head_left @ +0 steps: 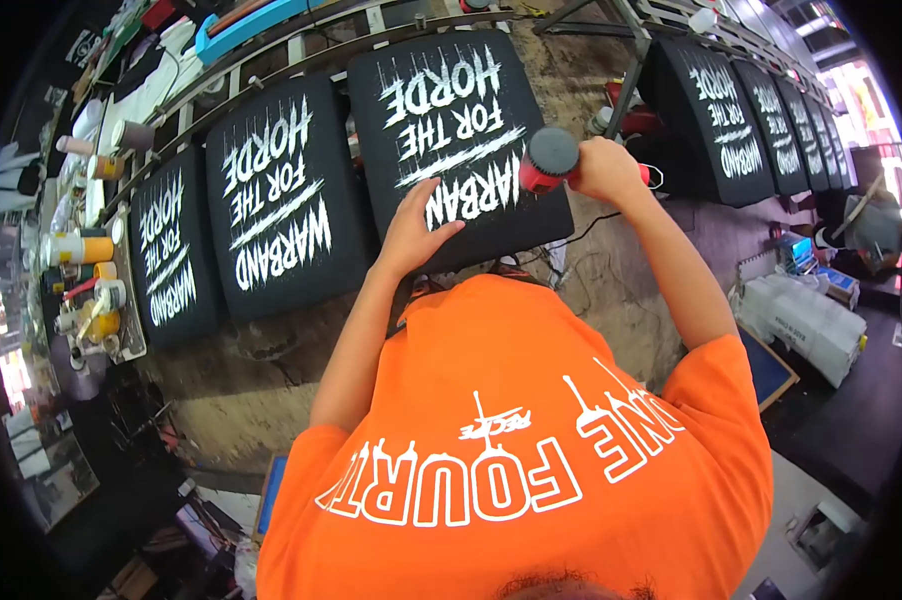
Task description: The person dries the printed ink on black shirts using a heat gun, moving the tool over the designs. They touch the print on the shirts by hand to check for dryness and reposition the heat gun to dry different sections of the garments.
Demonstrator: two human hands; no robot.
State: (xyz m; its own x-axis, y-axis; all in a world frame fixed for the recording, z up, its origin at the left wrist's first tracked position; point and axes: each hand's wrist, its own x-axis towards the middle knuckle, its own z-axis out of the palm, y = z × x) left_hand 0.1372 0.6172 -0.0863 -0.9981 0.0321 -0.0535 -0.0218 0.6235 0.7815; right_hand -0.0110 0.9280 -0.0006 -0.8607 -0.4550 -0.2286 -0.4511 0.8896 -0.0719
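In the head view, my right hand [609, 172] is wrapped round a red heat gun [543, 170] with a round dark-grey end. The tool is over the right side of a black printed shirt [541, 205] on a board, and its nozzle is hidden. My left hand [418, 235] lies at the lower left of the same shirt, fingers stretched and thumb apart, holding nothing. Its fingertips overlap the white lettering; whether they press on the cloth I cannot tell. The white print reads "WARBAND FOR THE HORDE", upside down from here.
More black printed shirts stand to the left, the nearest [346, 235] close by, and others [706, 170] to the right. Metal rails [291, 50] run behind. Ink containers [81, 248] crowd the far left. A white wrapped bundle [806, 325] lies right.
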